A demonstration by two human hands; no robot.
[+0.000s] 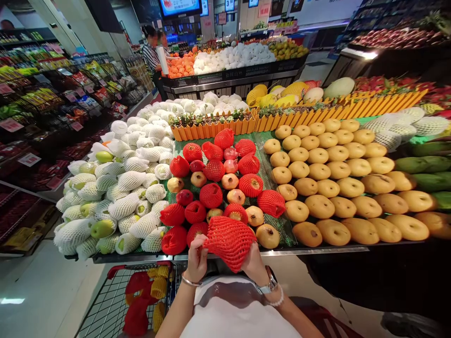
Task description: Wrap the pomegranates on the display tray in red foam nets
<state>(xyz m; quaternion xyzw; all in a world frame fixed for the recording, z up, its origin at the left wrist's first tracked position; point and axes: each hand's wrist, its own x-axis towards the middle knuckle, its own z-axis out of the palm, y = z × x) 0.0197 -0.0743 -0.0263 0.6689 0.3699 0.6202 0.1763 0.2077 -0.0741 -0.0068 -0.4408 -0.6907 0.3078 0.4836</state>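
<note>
Both my hands hold a red foam net sleeve (229, 240) at the front edge of a fruit stand. My left hand (197, 259) pinches its left end with closed fingers. Gripping the right end from below is my right hand (254, 263). The sleeve hides whatever is inside it. Just beyond lie apples, some bare (268, 234), some in red net sleeves (210, 195), on a green mat (281, 224).
Fruit in white foam nets (120, 188) is piled to the left, tan round pears (334, 188) to the right. A shopping cart (120, 300) holding red and yellow nets stands below left. Another person (152, 51) stands far back by shelves.
</note>
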